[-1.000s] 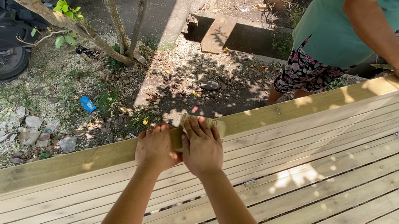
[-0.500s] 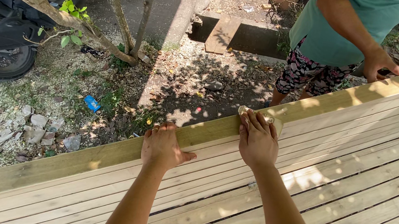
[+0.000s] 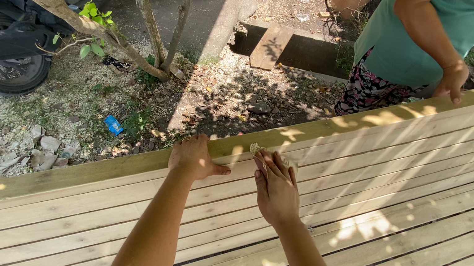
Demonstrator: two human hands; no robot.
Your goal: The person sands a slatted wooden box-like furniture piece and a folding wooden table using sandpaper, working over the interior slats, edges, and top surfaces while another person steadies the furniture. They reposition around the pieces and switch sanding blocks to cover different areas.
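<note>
Outdoor yard, pale slatted wooden bench (image 3: 403,195): top rail runs 8-to-2 o'clock; left hand (image 3: 194,157) grips rail, right hand (image 3: 276,186) presses small sandpaper scrap (image 3: 257,149) flat at 12.

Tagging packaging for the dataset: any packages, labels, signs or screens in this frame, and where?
Blue wrapper: on the ground beyond the bench rail, up-left of the left hand; small, crumpled, bright blue with a pale patch.
Dark wrapper-like scrap: at the foot of the sapling; too small to tell for sure.
No signs or screens in view.
</note>
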